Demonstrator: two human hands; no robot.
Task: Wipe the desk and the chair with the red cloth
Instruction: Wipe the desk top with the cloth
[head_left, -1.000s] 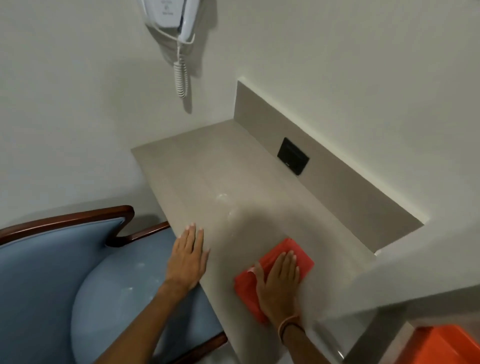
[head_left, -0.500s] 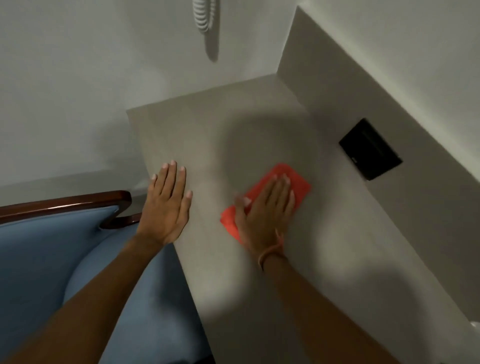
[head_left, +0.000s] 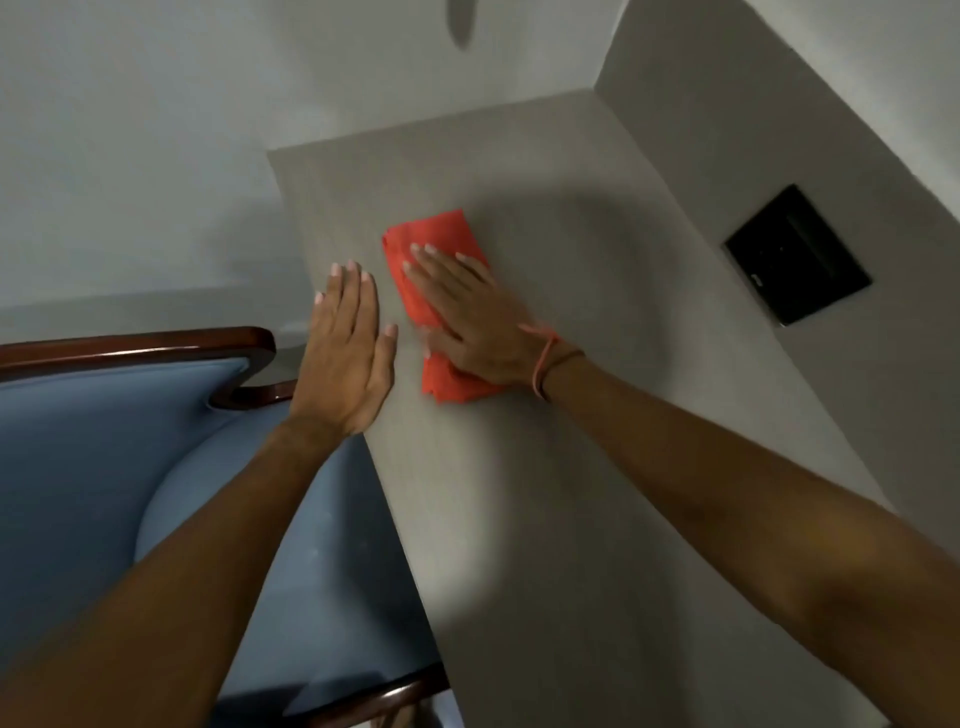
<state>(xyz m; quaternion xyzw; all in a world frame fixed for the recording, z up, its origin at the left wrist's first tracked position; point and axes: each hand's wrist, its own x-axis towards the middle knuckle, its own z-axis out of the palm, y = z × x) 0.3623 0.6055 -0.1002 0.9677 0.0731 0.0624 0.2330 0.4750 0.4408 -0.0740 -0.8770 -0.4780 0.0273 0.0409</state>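
A folded red cloth (head_left: 434, 244) lies flat on the beige desk (head_left: 545, 493), near its left edge. My right hand (head_left: 467, 312) presses down on the cloth with flat fingers, covering its middle. Just left of it, my left hand (head_left: 345, 353) rests palm down on the desk's left edge, fingers apart, holding nothing. The chair (head_left: 93, 467), blue upholstery with a dark wood frame, stands against the desk's left side, below my left arm.
A black wall plate (head_left: 797, 254) is set in the beige back panel to the right. White walls close off the desk's far end and left side. The chair's wooden arm (head_left: 260, 397) runs close to the desk edge.
My right hand has slid the cloth leftward and toward the far end of the desk, close to my left hand. The view has moved in nearer to the desk.
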